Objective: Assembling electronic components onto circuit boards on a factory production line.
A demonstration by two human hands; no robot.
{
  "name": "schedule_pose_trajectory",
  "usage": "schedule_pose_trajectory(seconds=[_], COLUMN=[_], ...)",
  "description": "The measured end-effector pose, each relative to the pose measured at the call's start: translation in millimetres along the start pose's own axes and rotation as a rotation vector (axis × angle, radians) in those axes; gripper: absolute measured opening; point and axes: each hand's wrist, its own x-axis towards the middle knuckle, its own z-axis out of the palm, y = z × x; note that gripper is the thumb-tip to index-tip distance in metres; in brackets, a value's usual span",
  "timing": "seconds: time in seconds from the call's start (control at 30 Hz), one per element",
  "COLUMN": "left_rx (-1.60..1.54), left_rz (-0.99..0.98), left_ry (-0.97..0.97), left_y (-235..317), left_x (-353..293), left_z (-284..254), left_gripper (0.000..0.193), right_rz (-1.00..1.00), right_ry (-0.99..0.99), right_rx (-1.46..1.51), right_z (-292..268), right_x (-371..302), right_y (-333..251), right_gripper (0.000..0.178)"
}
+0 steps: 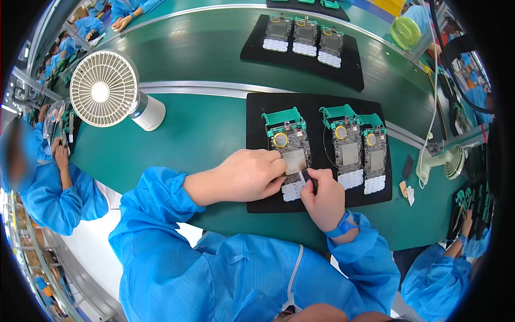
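Three grey circuit boards with green plastic frames (350, 154): in a row on a black, rectangular mat (257, 126), which lies on the green worktop (198, 121); white pads at their near ends.
Leftmost board (295, 159): between both hands, apart from the other two; round, yellow-rimmed part (280, 140) below its frame.
Left hand (249, 173): fingers bent over the left edge of the leftmost board, by its silver rectangular plate; cannot tell whether they pinch anything.
Right hand (324, 197): thumb and forefinger closed on a small black object (313, 184), above the board's near half.
Right wrist: blue band (343, 225).
White, round-headed fan (104, 88): upper left on the worktop.
Beyond the metal rail (198, 87): second black mat (343, 75), three similar boards (304, 38).
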Motion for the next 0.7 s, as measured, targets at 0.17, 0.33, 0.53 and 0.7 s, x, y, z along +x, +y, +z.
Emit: schedule_pose_trajectory(seconds=[0.17, 0.33, 0.53, 0.7], left_rx=[-0.232, -1.085, -0.187, -0.081], left_rz=[-0.433, -0.623, 0.026, -0.096], left_ry=[-0.004, 0.113, 0.264, 0.104], left_y=[13.7, 9.0, 17.5, -7.4], left_x=[-6.6, -15.2, 18.2, 32.0], left_z=[-17.9, -15.2, -39.1, -45.9], left_gripper=[0.017, 0.021, 0.047, 0.078], right_rz=[0.247, 0.240, 0.139, 0.188], right_ry=[0.154, 0.087, -0.240, -0.210], right_rx=[0.554, 0.414, -0.218, -0.167], right_z=[-0.3, -35.9, -48.4, -39.5], right_x=[-3.3, 15.4, 19.1, 15.3], right_y=[6.8, -10.1, -46.4, -45.3], right_gripper=[0.025, 0.011, 0.032, 0.022])
